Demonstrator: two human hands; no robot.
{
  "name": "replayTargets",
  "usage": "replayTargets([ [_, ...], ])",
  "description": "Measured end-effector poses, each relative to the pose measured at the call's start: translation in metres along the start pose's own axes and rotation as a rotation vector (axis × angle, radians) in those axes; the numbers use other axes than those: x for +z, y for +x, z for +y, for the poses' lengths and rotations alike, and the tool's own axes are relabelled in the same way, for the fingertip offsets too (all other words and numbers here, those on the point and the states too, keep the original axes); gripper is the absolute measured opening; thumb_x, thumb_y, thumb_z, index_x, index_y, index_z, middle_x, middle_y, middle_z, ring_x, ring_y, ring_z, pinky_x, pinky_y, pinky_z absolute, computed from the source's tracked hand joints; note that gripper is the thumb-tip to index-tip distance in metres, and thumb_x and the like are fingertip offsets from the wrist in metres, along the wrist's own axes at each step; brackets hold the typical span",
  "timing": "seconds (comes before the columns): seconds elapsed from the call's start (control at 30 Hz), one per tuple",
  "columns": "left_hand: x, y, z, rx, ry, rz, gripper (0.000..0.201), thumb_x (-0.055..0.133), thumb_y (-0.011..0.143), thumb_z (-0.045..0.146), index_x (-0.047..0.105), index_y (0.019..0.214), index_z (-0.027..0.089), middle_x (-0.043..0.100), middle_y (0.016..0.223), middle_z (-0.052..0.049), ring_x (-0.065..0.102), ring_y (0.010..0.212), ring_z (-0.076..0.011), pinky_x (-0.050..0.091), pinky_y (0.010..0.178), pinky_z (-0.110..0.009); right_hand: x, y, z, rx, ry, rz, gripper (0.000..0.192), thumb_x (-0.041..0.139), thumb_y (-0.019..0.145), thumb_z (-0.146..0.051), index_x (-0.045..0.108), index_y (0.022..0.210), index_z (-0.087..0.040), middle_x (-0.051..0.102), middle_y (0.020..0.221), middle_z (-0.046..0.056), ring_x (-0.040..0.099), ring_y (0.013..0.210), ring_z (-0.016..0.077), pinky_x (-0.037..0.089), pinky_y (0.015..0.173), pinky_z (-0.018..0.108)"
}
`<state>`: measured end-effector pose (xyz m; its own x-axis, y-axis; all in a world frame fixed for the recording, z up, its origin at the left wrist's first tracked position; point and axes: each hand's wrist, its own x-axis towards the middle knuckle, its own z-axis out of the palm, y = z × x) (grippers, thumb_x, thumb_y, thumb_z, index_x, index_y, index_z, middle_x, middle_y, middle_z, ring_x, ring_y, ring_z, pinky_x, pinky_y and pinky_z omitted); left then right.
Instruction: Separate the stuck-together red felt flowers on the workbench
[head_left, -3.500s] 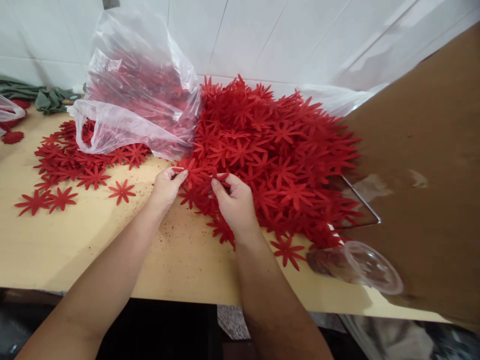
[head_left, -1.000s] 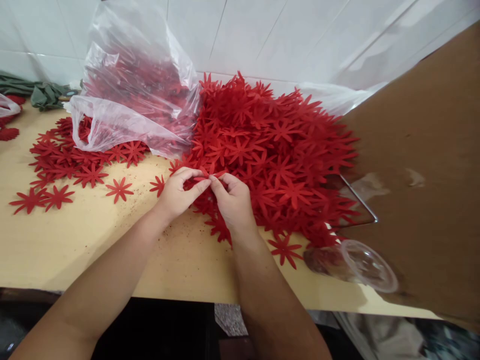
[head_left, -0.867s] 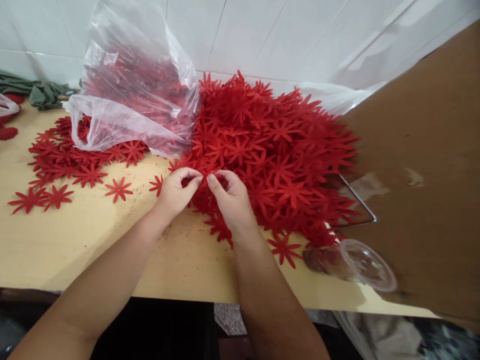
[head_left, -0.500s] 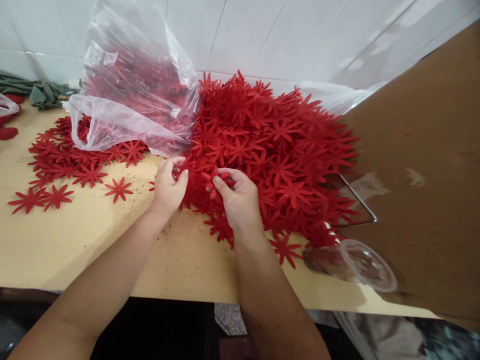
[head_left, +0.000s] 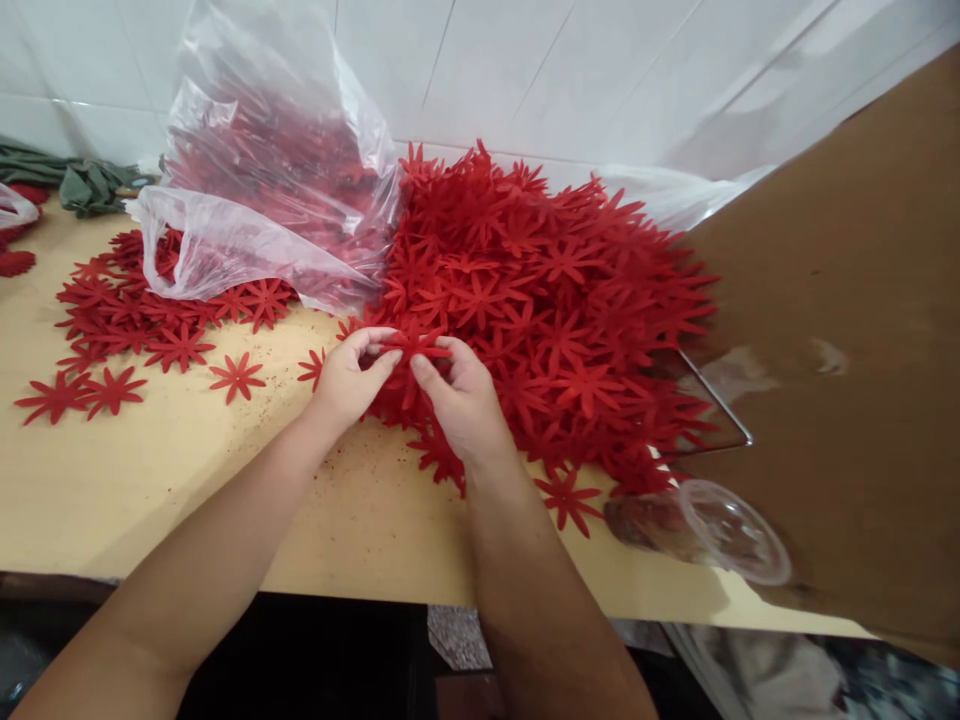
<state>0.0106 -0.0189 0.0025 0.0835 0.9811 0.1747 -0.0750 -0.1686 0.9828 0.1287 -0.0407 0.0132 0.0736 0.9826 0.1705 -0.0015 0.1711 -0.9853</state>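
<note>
A big heap of red felt flower cutouts (head_left: 547, 290) lies on the pale wooden table (head_left: 150, 480). At the heap's near-left edge, my left hand (head_left: 346, 382) and my right hand (head_left: 461, 400) meet, both pinching one red felt flower (head_left: 411, 343) between thumb and fingers. The flower is held just above the pile. More single flowers (head_left: 135, 330) lie spread flat on the table to the left of my hands.
A clear plastic bag (head_left: 270, 170) with more red flowers stands behind the spread ones. A brown cardboard sheet (head_left: 847, 350) leans at the right, over a clear plastic cup (head_left: 720, 530) lying on its side. Green cloth (head_left: 82, 185) lies at the far left. White tiled wall behind.
My hands parted half a second ago, the left reaching toward the heap's edge; now they are back together, pinching one flower between them.
</note>
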Motion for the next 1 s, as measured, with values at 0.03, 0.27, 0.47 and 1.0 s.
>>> replayTargets([
  [0.03,-0.001,0.002,-0.001,-0.011,-0.014,0.034,0.020,0.057,0.071,0.017,0.058,0.091,0.014,0.061,0.082,-0.003,0.056,0.076,-0.0097,0.046,0.078,-0.028,0.000,0.000,0.000,0.019,0.015,-0.032,0.031,0.065,0.064,-0.031,0.053,0.091,-0.020,0.060,0.085,-0.001,0.054,0.072,0.0095,0.046,0.068,0.025],
  [0.27,-0.008,0.010,-0.006,-0.038,0.018,0.211,0.010,0.053,0.073,0.015,0.056,0.083,0.015,0.058,0.072,0.001,0.052,0.066,-0.0071,0.044,0.071,-0.024,-0.009,0.004,0.002,0.028,-0.028,0.137,0.028,0.066,0.061,-0.027,0.056,0.086,-0.019,0.057,0.074,-0.002,0.053,0.065,0.0083,0.046,0.064,0.025],
  [0.47,-0.008,0.006,-0.010,0.105,0.259,0.152,0.017,0.054,0.073,0.019,0.060,0.089,0.016,0.058,0.091,-0.005,0.053,0.080,-0.0113,0.045,0.077,-0.028,-0.010,0.003,0.000,0.070,-0.003,0.167,0.023,0.065,0.063,-0.037,0.052,0.069,-0.018,0.051,0.056,-0.006,0.045,0.049,0.0059,0.041,0.051,0.021],
  [1.0,0.002,-0.005,0.005,0.054,0.085,-0.029,0.018,0.061,0.071,0.026,0.061,0.086,0.016,0.061,0.087,-0.004,0.055,0.078,-0.0113,0.045,0.075,-0.027,-0.002,0.001,0.000,-0.033,-0.096,0.052,0.036,0.050,0.073,-0.054,0.049,0.064,-0.020,0.046,0.058,-0.005,0.043,0.056,0.0070,0.038,0.056,0.020],
])
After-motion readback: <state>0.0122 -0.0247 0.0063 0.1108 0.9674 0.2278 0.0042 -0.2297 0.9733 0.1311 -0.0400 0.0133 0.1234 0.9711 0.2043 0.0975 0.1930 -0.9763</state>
